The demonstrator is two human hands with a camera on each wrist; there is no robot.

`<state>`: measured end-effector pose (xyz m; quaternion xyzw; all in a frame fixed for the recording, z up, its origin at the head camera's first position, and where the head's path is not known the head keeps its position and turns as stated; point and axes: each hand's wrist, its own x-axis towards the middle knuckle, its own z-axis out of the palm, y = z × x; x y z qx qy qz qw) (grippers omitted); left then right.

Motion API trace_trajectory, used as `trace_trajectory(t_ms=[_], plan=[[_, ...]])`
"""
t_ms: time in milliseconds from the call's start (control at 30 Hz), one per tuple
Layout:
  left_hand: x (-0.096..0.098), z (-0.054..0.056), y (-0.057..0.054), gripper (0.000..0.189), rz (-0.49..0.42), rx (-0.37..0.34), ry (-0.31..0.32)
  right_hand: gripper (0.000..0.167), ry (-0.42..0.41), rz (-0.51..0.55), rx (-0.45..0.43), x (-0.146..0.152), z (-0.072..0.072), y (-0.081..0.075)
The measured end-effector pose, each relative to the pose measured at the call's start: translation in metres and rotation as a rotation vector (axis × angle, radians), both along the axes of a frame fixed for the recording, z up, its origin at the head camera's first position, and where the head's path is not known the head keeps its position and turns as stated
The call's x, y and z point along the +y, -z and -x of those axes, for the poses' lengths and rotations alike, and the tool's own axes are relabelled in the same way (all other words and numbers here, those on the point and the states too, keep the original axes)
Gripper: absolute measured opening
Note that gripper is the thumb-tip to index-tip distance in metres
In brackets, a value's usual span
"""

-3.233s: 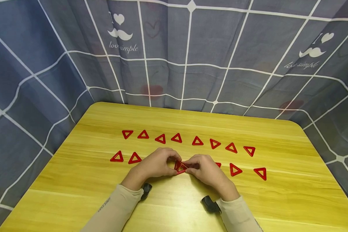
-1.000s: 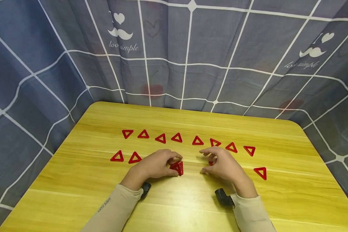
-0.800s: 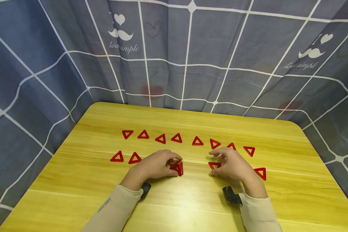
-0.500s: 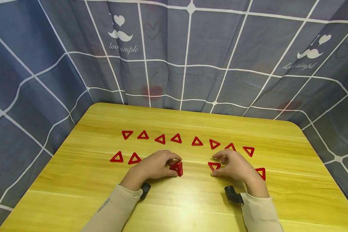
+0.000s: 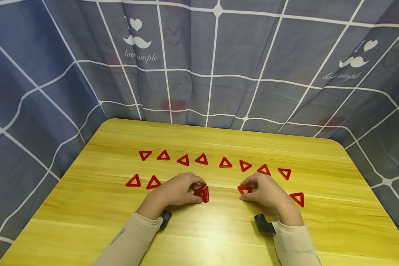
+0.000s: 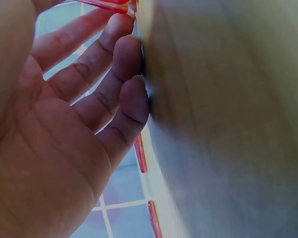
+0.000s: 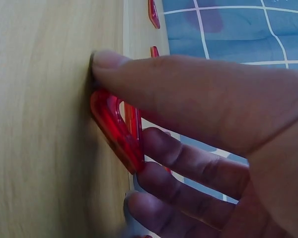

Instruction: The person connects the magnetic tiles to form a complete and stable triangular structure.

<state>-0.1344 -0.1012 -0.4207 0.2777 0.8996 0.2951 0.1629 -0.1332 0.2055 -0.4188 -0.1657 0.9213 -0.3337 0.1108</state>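
left hand (image 5: 180, 190) curled round clustered triangles (image 5: 203, 193), right hand (image 5: 267, 190) in pinch round single triangle (image 7: 114, 131)

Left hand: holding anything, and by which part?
The left hand holds the cluster of red triangles, thumb at its near side, a finger at its far edge.

"love simple" on curtain (image 5: 232, 55); sleeve (image 5: 128, 242) lettering blurred
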Motion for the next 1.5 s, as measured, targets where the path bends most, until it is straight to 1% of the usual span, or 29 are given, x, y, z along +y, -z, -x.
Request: trace_trajectory(t_ms=[167, 333, 400, 533, 633, 767, 900, 1100, 1300, 1500], plan=[[0.0, 0.0, -0.001, 0.045, 0.002, 0.0, -0.003, 0.024, -0.007, 0.019, -0.009, -0.002, -0.001, 0.0], [-0.002, -0.001, -0.002, 0.043, 0.002, -0.001, 0.001, 0.021, -0.019, 0.026, 0.005, -0.004, 0.0, 0.001], [-0.003, 0.0, -0.002, 0.042, 0.007, 0.003, 0.004, 0.021, -0.03, 0.047, 0.003, -0.005, 0.001, 0.002], [-0.003, 0.0, -0.002, 0.041, 0.014, 0.007, 0.005, 0.022, -0.057, 0.128, -0.022, -0.009, 0.001, 0.003], [-0.003, 0.0, 0.0, 0.041, 0.017, 0.004, 0.001, 0.022, -0.065, 0.171, -0.015, -0.013, 0.001, 0.005], [-0.002, 0.0, 0.0, 0.041, 0.018, 0.003, -0.002, 0.022, -0.069, 0.203, 0.009, -0.019, 0.002, 0.007], [-0.001, 0.001, 0.0, 0.041, 0.024, 0.0, -0.005, 0.022, -0.092, 0.237, -0.003, -0.027, 0.002, 0.009], [0.002, 0.0, 0.0, 0.042, 0.039, 0.014, -0.001, 0.024, -0.114, 0.26, -0.029, -0.037, 0.0, 0.011], [0.005, -0.001, 0.001, 0.043, 0.044, 0.03, -0.013, 0.024, -0.15, 0.302, -0.029, -0.048, -0.001, 0.016], [0.006, -0.002, 0.002, 0.041, 0.043, 0.058, -0.01, 0.024, -0.159, 0.315, -0.019, -0.057, -0.004, 0.019]])
